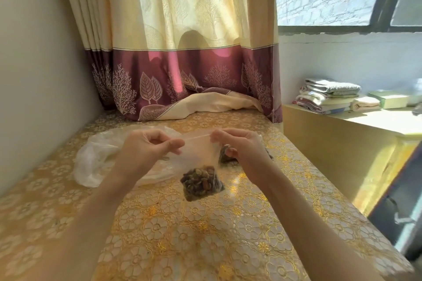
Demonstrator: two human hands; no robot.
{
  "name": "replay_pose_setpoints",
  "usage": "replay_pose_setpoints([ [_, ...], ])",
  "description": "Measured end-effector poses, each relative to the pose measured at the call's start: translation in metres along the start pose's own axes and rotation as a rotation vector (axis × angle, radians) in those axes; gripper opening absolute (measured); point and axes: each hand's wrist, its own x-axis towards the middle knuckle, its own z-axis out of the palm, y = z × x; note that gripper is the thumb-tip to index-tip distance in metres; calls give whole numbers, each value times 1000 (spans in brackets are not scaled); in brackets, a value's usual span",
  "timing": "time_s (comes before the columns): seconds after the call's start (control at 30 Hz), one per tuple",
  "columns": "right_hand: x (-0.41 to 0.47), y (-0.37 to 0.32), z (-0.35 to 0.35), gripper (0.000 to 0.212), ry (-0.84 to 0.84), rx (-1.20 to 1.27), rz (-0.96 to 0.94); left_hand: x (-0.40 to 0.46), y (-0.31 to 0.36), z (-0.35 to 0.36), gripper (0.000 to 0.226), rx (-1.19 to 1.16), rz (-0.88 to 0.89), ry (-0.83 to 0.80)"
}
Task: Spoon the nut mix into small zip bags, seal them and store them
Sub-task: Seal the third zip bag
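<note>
Zip bag hanging, seal horizontal

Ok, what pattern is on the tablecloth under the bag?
Gold and white flowers on the tablecloth, clearest in the head view.

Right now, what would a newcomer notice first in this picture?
At centre, the left hand and right hand pinch the top strip of a small zip bag, held above the yellow flowered table, with nut mix in its bottom. A crumpled plastic bag lies left; a cream-and-maroon curtain hangs behind.
</note>
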Motion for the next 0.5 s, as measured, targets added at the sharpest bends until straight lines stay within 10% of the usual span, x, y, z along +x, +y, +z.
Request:
replay_pose_setpoints([
  [0.37,40,34,-11,21,-8,-37,145,15,-83,45,61,-132,-258,-77],
  [0.5,50,47,-29,30,-23,-23,147,10,-93,66,38,55,-172,-210],
])
